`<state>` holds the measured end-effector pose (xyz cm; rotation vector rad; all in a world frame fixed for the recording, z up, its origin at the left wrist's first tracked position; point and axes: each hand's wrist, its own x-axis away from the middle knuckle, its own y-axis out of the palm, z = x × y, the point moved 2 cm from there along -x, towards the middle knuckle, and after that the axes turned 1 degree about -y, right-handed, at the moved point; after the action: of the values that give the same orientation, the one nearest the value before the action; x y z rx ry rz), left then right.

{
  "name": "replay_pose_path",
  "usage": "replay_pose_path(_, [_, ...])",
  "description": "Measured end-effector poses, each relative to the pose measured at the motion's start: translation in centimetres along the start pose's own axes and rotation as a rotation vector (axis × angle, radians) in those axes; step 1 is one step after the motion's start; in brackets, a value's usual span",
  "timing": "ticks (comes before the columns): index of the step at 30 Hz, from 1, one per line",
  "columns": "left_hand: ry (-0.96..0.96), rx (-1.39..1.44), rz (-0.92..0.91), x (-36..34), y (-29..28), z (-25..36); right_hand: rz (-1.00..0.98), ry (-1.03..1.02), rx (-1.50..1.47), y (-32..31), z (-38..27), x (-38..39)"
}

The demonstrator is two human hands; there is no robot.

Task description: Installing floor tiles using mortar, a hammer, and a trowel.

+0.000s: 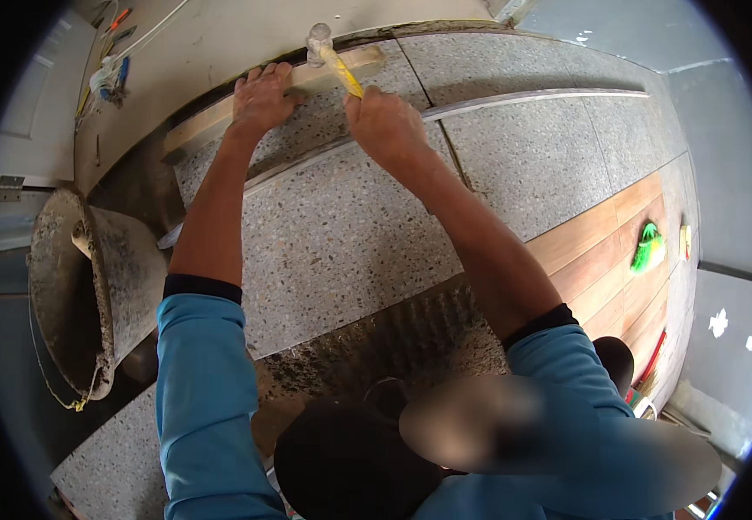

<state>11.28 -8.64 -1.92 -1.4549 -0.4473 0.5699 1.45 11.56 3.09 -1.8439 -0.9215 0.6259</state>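
Note:
My right hand (384, 130) is closed around the yellow handle of a hammer (341, 71). The grey hammer head lies over the far side of a wooden batten (341, 74), close to its right end; whether they touch I cannot tell. My left hand (263, 97) grips the batten further left, with fingers over its top and the thumb on the near side. Under the batten is a speckled grey tile (332, 225), beside the dark gap along the wall. A long, thin straightedge (532, 98) lies across the tiles, passing beneath my forearms.
A mortar-crusted bucket (133, 269) lies tipped at left. Ridged mortar (376, 338) is exposed on the near side of the tile. Wood-look planks (584, 243) at right carry a green brush (649, 249). Cords and small tools (111, 78) lie at far left.

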Motion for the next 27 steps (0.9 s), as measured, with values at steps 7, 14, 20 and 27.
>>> replay_pose_path(7, [-0.011,-0.001,-0.033,-0.3,-0.2,0.2,0.055,-0.013,-0.047,-0.3,0.4,-0.1])
replay_pose_path(14, [-0.023,0.001,-0.022,-0.1,-0.1,0.4,0.064,0.019,-0.020,-0.7,0.6,0.0])
replay_pose_path(20, [-0.022,-0.008,-0.043,-0.4,0.0,0.3,0.115,-0.007,-0.117,0.2,0.7,-0.7])
replay_pose_path(27, [-0.014,-0.006,-0.032,-0.5,0.1,0.1,0.070,-0.013,-0.096,0.8,0.7,-0.9])
